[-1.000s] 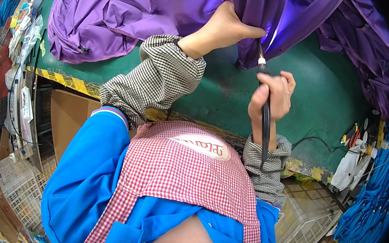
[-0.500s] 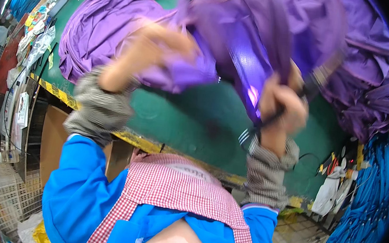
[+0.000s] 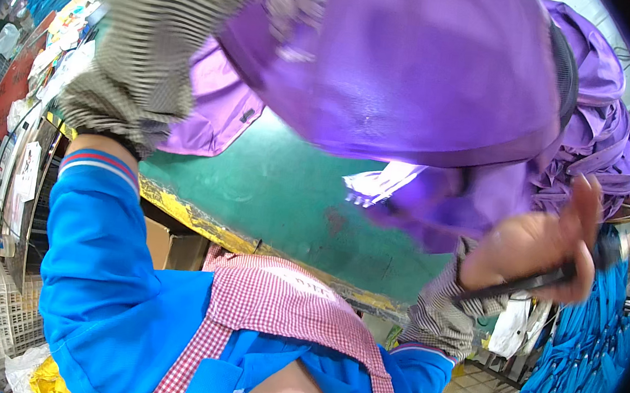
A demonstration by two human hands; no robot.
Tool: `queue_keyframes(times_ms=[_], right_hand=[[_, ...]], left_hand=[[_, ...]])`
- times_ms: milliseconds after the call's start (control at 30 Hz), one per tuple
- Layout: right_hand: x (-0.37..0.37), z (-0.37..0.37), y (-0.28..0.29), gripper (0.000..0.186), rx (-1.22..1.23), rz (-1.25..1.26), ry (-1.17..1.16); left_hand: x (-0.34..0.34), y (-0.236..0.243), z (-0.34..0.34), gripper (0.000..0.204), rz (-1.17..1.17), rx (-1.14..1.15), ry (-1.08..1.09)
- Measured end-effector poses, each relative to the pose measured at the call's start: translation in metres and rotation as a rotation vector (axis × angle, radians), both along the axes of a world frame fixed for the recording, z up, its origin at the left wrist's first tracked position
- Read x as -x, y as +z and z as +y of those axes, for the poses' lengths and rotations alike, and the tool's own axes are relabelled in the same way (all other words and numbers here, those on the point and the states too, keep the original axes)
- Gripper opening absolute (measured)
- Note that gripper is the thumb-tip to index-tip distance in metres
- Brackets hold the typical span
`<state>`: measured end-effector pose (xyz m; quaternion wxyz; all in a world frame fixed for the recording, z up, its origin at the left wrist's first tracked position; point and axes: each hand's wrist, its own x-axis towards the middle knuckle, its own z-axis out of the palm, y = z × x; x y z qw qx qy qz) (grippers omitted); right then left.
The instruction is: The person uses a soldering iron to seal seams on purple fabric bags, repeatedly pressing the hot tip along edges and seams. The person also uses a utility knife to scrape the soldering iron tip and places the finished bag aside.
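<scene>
- Head view: my right hand (image 3: 536, 247), blurred, looks curled around a black-handled tool (image 3: 517, 284).
- My left hand is out of sight past its checked sleeve cover (image 3: 138, 55); I cannot tell its grip.
- Between my arms, over the green tabletop (image 3: 253, 198), billows the purple fabric piece (image 3: 420, 77): light, limp, slightly slippery, I judge, best held by its hemmed edge.
- Farther right: a purple fabric heap (image 3: 588, 156) and hanging blue straps (image 3: 582, 355).

The left forearm (image 3: 147, 41) stretches far out, while the blurred right hand (image 3: 544, 245) has partly curled fingers.
</scene>
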<state>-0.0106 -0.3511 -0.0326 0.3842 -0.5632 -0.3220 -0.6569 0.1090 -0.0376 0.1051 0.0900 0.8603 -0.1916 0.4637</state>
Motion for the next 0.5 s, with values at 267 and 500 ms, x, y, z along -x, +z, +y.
queue_keyframes(times_ms=[267, 500], right_hand=[[-0.060, 0.090, -0.086, 0.038, 0.278, 0.275, 0.052], [-0.094, 0.083, -0.103, 0.034, 0.193, 0.210, -0.096]], left_hand=[[0.030, -0.173, -0.072, 0.068, 0.598, 0.673, -0.543], [0.148, -0.311, -0.049, 0.061, 0.387, 1.744, -0.288]])
